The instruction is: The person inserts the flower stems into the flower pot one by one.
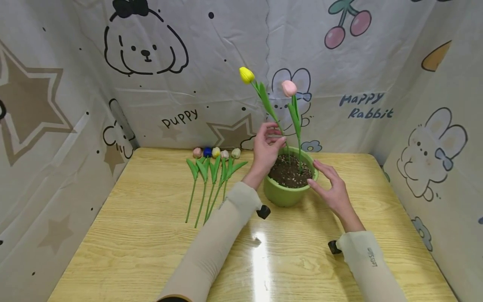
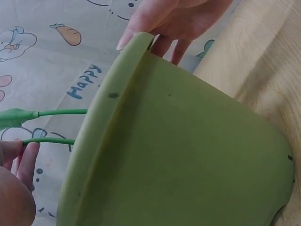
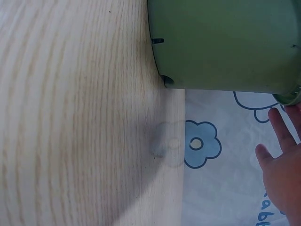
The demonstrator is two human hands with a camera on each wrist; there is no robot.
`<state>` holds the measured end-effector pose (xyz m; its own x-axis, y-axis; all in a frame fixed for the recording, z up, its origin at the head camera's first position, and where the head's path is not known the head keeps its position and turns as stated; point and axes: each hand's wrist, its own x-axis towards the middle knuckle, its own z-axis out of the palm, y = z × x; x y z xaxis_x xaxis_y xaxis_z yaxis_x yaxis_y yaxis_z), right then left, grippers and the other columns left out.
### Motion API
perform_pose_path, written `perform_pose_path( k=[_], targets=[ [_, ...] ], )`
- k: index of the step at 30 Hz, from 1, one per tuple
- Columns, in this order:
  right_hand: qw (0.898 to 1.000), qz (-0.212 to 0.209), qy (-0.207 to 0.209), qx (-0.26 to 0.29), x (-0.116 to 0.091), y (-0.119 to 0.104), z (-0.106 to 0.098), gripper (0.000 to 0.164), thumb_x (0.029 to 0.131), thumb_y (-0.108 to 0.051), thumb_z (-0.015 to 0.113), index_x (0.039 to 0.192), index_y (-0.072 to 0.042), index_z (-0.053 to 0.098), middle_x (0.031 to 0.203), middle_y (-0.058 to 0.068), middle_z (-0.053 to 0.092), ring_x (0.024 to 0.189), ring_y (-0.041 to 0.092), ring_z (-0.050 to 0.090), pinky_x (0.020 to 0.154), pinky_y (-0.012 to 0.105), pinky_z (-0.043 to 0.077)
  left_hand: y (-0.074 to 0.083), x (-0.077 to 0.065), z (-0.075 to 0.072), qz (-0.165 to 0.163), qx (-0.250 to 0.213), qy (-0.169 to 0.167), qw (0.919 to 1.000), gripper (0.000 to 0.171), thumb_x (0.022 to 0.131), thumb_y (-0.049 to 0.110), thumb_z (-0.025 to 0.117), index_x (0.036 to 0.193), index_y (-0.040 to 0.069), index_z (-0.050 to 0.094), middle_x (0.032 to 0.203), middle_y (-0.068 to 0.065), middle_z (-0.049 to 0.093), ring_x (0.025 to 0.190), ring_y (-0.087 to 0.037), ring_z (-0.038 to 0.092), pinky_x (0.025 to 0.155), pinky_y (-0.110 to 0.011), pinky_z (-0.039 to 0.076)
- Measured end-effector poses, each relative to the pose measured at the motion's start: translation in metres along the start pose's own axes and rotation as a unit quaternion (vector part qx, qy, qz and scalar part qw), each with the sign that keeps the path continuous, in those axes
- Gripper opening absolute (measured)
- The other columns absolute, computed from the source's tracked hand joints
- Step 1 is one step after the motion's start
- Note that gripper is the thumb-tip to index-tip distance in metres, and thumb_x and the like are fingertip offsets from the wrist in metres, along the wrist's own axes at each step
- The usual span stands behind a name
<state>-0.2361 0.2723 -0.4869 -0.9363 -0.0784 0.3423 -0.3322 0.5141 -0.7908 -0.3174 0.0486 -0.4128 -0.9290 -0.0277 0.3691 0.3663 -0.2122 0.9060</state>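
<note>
In the head view, my left hand (image 1: 267,147) pinches the green stem of a yellow tulip (image 1: 247,75) standing tilted to the left in potting soil (image 1: 288,172). The left wrist view shows its thumb and fingers (image 2: 29,162) meeting on that stem. Just to the right, a pink tulip (image 1: 289,88) stands nearly upright in the same green flowerpot (image 1: 284,197). At the pot's right side is my right hand (image 1: 333,191), thumb and fingers spread apart, fingertips right at the rim. Straight fingers (image 3: 282,129) show beside the rim in the right wrist view.
Several artificial tulips (image 1: 213,180) lie side by side on the wooden table (image 1: 132,235), left of the pot, heads toward the back. A printed cloth (image 1: 226,46) hangs behind the table and along both sides.
</note>
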Motion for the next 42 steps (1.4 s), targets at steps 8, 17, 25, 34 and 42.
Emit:
perform_pose_path(
  k=[8,17,25,34,42],
  targets=[
    [1.000,-0.006,0.006,-0.005,0.001,0.001,0.000,0.062,0.095,-0.018,0.076,0.152,-0.017,0.054,0.159,0.009,0.049,0.145,0.038,0.043,0.121,0.067,0.030,-0.003,-0.001,-0.001,0.002,0.005,-0.005,1.0000,0.040,0.093,-0.009,0.069,0.130,-0.006,0.054,0.119,-0.033,0.060,0.090,-0.042,0.067,0.078,-0.032,0.065],
    [1.000,-0.003,0.010,-0.005,0.001,0.002,0.000,0.059,0.096,-0.019,0.075,0.152,-0.017,0.054,0.158,0.010,0.049,0.145,0.039,0.043,0.122,0.067,0.029,-0.005,0.000,0.001,0.002,0.003,0.007,1.0000,0.037,0.093,-0.010,0.069,0.126,-0.001,0.057,0.115,-0.028,0.063,0.084,-0.023,0.067,0.079,-0.033,0.066],
    [1.000,-0.007,0.012,0.006,0.001,0.002,0.002,0.060,0.095,-0.015,0.076,0.151,-0.016,0.055,0.157,0.009,0.050,0.144,0.038,0.043,0.123,0.065,0.029,-0.008,-0.001,0.003,0.005,0.011,-0.009,0.9999,0.036,0.093,-0.010,0.069,0.126,0.000,0.058,0.116,-0.030,0.063,0.093,-0.044,0.068,0.079,-0.034,0.066],
    [1.000,-0.005,0.008,0.013,0.001,0.001,0.001,0.061,0.094,-0.014,0.076,0.151,-0.014,0.054,0.158,0.010,0.049,0.144,0.038,0.043,0.122,0.067,0.029,-0.013,0.001,0.005,0.006,0.031,-0.029,0.9991,0.037,0.094,-0.010,0.068,0.128,-0.003,0.057,0.114,-0.025,0.065,0.094,-0.045,0.069,0.080,-0.040,0.066],
    [1.000,-0.003,0.009,0.008,0.001,0.002,0.001,0.060,0.095,-0.016,0.076,0.151,-0.016,0.055,0.158,0.008,0.049,0.145,0.038,0.043,0.123,0.065,0.029,-0.016,-0.001,0.005,0.000,0.068,-0.048,0.9966,0.035,0.094,-0.008,0.069,0.126,0.002,0.059,0.110,-0.021,0.066,0.091,-0.033,0.071,0.079,-0.034,0.065]
  ],
)
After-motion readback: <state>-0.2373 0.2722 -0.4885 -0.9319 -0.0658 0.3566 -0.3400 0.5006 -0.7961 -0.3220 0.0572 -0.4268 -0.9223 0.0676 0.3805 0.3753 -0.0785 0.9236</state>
